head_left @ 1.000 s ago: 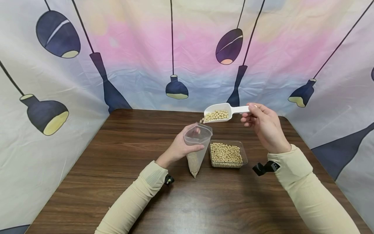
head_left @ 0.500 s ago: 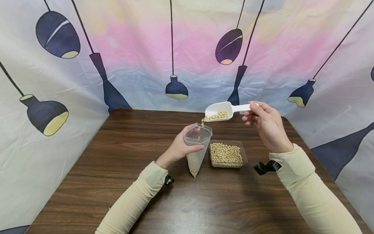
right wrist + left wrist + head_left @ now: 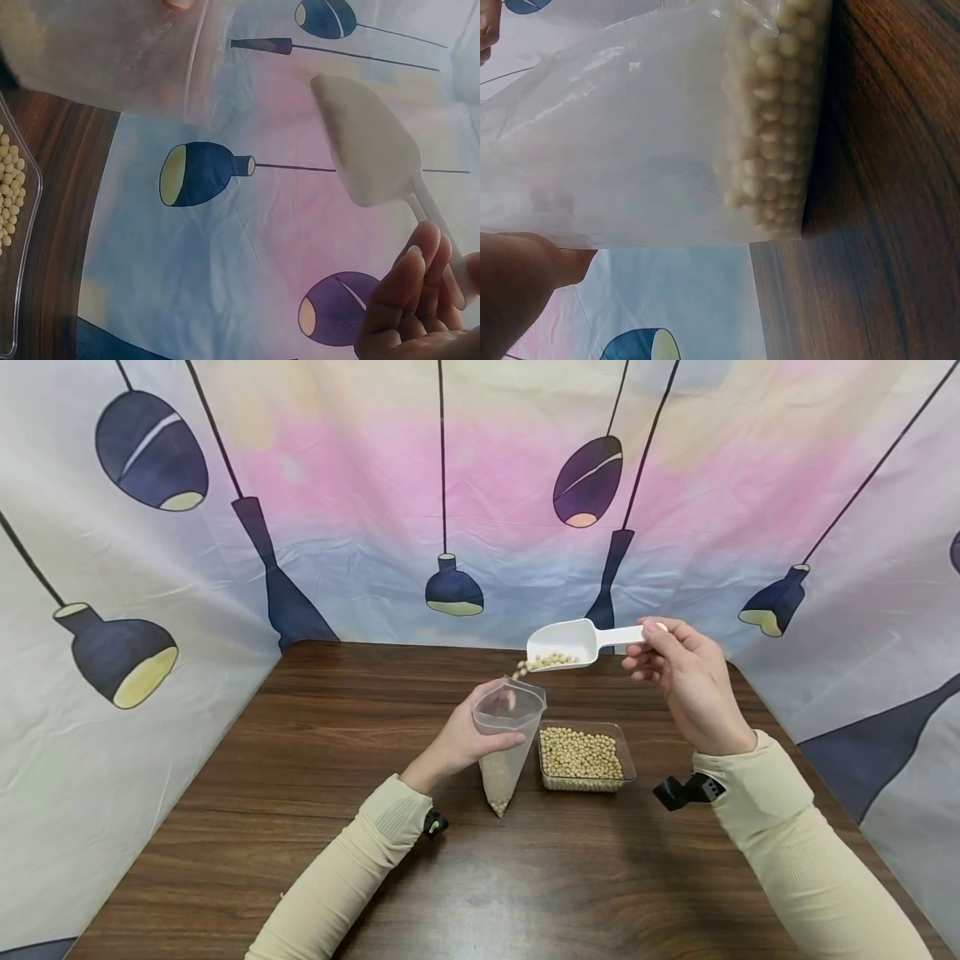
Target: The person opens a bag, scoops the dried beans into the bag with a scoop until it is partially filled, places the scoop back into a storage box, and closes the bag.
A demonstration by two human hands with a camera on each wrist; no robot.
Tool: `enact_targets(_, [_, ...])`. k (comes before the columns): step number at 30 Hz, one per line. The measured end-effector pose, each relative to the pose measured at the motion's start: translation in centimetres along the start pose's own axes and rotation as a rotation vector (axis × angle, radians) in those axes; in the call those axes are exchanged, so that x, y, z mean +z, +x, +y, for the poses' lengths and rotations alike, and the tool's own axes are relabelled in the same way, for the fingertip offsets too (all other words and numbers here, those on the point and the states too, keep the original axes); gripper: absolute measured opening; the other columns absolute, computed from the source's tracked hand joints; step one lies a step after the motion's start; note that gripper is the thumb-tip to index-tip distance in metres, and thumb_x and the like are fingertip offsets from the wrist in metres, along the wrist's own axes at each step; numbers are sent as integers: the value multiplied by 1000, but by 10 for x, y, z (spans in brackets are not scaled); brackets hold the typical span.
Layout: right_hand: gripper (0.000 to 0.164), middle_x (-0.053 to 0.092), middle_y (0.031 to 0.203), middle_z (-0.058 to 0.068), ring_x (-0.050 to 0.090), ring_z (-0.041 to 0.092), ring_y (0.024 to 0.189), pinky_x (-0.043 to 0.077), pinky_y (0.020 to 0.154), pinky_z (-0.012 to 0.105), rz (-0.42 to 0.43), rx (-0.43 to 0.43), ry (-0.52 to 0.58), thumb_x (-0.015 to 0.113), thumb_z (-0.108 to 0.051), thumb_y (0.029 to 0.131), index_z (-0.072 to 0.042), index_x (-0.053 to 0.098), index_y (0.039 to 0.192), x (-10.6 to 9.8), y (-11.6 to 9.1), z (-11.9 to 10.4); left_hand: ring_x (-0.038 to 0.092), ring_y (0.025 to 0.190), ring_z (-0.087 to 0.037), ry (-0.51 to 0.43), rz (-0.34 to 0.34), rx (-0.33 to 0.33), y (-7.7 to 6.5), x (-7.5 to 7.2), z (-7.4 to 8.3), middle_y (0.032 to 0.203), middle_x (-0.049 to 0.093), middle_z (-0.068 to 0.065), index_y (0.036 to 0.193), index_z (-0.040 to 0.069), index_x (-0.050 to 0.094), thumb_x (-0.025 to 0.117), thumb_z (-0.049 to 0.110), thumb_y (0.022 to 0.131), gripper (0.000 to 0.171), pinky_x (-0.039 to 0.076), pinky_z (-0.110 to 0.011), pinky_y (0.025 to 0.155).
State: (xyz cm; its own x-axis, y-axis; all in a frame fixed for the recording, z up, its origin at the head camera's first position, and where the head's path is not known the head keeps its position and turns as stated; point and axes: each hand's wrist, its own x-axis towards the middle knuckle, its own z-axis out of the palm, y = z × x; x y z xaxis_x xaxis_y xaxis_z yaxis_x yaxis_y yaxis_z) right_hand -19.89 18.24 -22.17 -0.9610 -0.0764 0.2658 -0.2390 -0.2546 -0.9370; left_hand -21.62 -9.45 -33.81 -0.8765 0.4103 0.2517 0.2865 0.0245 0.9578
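My left hand grips a clear plastic bag near its top and keeps the mouth spread. In the left wrist view, round pale beans fill the bag's bottom, close to the tabletop. My right hand pinches the handle of a white scoop, tilted with its lip over the bag's mouth. A small heap of soybeans lies in the scoop, and some drop off its lip into the bag. From the right wrist camera, the scoop's underside shows, the beans in it hidden.
A clear plastic tub of soybeans stands on the brown wooden table, just right of the bag. Behind the table hangs a cloth printed with lamps. A dark strap dangles from the right wrist.
The scoop has tipped further and risen slightly, and its heap of beans has shrunk as they fall into the bag. My left hand and the bag stay in place.
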Motion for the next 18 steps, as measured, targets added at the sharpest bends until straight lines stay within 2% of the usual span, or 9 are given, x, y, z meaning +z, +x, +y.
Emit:
enact_targets(4, [22, 66, 83, 5, 65, 13, 72, 52, 63, 22, 4, -9, 3, 60, -20, 98, -1, 57, 110, 1, 0, -1, 48, 125, -38, 11, -1, 14, -5, 1, 14, 139, 46, -25, 148, -2, 32, 74, -1, 81, 79, 47, -39, 96])
enact_targets(9, [23, 66, 84, 5, 65, 14, 73, 52, 63, 22, 8, -22, -6, 60, -20, 98, -1, 57, 111, 2, -1, -3, 47, 127, -37, -1, -3, 27, -6, 1, 15, 137, 47, -27, 148, -2, 32, 74, -1, 81, 79, 45, -38, 98])
enact_targets(18, [22, 66, 84, 5, 65, 13, 73, 52, 63, 22, 13, -56, -32, 60, -20, 98, -2, 58, 110, 5, -3, -6, 45, 126, -43, -7, -17, 16, -5, 0, 11, 138, 45, -28, 149, -3, 28, 73, -3, 81, 82, 46, -38, 97])
